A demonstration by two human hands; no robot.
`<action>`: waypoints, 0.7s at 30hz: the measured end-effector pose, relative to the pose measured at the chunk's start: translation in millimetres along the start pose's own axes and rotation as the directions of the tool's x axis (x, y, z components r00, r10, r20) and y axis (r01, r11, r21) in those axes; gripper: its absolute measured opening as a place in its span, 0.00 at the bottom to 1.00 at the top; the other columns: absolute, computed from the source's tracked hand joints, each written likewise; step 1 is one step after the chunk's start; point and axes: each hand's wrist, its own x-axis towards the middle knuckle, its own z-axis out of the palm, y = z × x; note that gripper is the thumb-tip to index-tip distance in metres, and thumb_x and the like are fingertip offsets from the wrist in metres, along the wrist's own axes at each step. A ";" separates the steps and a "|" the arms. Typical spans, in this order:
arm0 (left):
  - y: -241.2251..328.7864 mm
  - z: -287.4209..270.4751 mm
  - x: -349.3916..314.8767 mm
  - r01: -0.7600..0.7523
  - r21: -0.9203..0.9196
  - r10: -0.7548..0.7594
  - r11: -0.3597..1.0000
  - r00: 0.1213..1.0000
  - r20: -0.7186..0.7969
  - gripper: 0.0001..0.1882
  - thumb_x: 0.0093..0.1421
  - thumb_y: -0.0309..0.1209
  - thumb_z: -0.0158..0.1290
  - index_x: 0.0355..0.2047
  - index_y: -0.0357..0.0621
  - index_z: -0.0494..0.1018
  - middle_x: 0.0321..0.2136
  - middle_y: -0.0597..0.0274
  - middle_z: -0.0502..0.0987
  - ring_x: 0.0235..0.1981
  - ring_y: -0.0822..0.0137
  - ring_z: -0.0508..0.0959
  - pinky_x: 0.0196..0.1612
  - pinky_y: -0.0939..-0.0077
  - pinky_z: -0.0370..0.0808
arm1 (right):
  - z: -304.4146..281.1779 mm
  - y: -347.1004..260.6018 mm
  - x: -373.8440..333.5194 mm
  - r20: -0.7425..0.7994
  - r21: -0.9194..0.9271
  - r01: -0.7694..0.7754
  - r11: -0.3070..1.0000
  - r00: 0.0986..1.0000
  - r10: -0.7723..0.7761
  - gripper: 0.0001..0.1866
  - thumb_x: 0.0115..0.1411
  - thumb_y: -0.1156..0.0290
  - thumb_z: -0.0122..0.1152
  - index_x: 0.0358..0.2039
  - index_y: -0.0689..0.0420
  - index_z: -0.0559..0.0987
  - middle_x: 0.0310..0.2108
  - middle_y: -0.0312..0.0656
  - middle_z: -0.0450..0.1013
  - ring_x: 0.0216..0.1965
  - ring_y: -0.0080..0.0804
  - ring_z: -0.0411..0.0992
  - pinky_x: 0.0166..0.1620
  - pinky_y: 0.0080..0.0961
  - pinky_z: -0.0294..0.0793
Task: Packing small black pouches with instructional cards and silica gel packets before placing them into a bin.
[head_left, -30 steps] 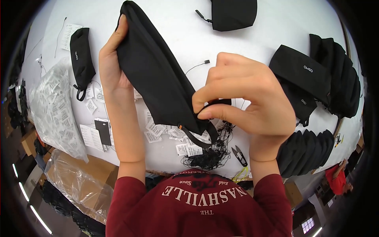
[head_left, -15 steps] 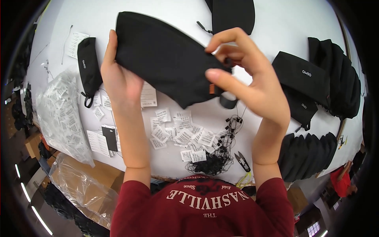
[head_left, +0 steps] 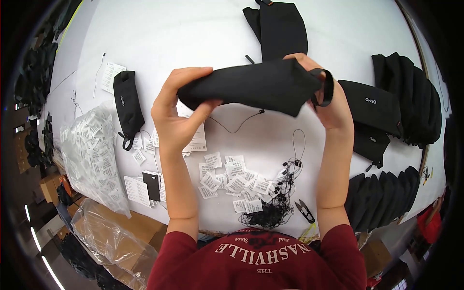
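On the table [head_left: 193, 29], loose packets [head_left: 237, 183] are flanked on the right by tangled cords [head_left: 266, 216] and snips [head_left: 304, 211], a filled bag [head_left: 89, 154] is placed at left, stacked pouches [head_left: 408, 101] are ranged at right, and the held pouch [head_left: 251, 87] is positioned beyond the packets.

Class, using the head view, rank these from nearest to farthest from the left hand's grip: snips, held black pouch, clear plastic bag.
1. Held black pouch: in the left hand's grip.
2. Clear plastic bag: left side.
3. Snips: lower right.
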 end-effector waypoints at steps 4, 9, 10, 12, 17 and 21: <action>10.4 2.3 2.0 0.157 -0.011 -0.158 0.987 0.983 -0.093 0.21 0.45 0.18 0.61 0.42 0.38 0.74 0.34 0.60 0.78 0.34 0.73 0.76 0.37 0.84 0.72 | -0.9 -20.1 3.6 -0.057 -0.456 0.298 0.839 0.931 -0.361 0.31 0.65 0.45 0.39 0.49 0.62 0.72 0.46 0.46 0.72 0.44 0.29 0.70 0.48 0.23 0.65; 17.2 12.6 1.4 0.422 -0.234 -0.437 0.876 0.900 -0.011 0.17 0.49 0.22 0.61 0.41 0.37 0.74 0.31 0.60 0.77 0.32 0.75 0.76 0.37 0.86 0.71 | 24.9 -31.7 -11.2 0.279 -0.720 0.479 0.502 0.862 -0.423 0.27 0.42 0.66 0.72 0.46 0.51 0.78 0.41 0.34 0.75 0.39 0.25 0.70 0.39 0.20 0.68; 18.3 13.7 1.1 0.445 -0.307 -0.466 0.841 0.885 0.004 0.17 0.49 0.22 0.61 0.41 0.37 0.73 0.31 0.60 0.77 0.32 0.75 0.76 0.37 0.86 0.71 | 24.8 -27.5 -7.7 0.307 -0.743 0.519 0.423 0.825 -0.474 0.21 0.45 0.67 0.70 0.42 0.53 0.80 0.37 0.34 0.75 0.36 0.23 0.69 0.36 0.17 0.66; 21.4 13.8 0.8 0.461 -0.366 -0.489 0.808 0.872 0.018 0.18 0.49 0.23 0.62 0.41 0.37 0.73 0.32 0.60 0.77 0.33 0.74 0.76 0.37 0.85 0.71 | 21.8 -26.5 -8.5 0.266 -0.698 0.479 0.533 0.864 -0.428 0.16 0.46 0.68 0.70 0.38 0.53 0.81 0.33 0.34 0.76 0.33 0.23 0.68 0.34 0.16 0.65; 17.5 19.5 0.7 0.373 -0.419 -0.378 0.828 0.923 0.075 0.19 0.48 0.23 0.62 0.43 0.36 0.73 0.37 0.59 0.76 0.38 0.73 0.76 0.40 0.84 0.71 | 15.4 -23.0 -8.9 0.181 -0.652 0.452 0.609 0.873 -0.453 0.13 0.48 0.69 0.68 0.36 0.53 0.82 0.29 0.33 0.76 0.29 0.21 0.67 0.32 0.16 0.63; 16.3 16.8 -1.0 0.336 -0.127 -0.302 0.933 0.925 0.229 0.20 0.52 0.26 0.59 0.46 0.40 0.75 0.41 0.59 0.75 0.40 0.71 0.75 0.41 0.82 0.70 | 3.9 -37.6 -17.9 0.184 -0.693 0.426 0.582 0.884 -0.429 0.11 0.48 0.72 0.67 0.35 0.55 0.82 0.29 0.33 0.76 0.29 0.22 0.67 0.33 0.17 0.64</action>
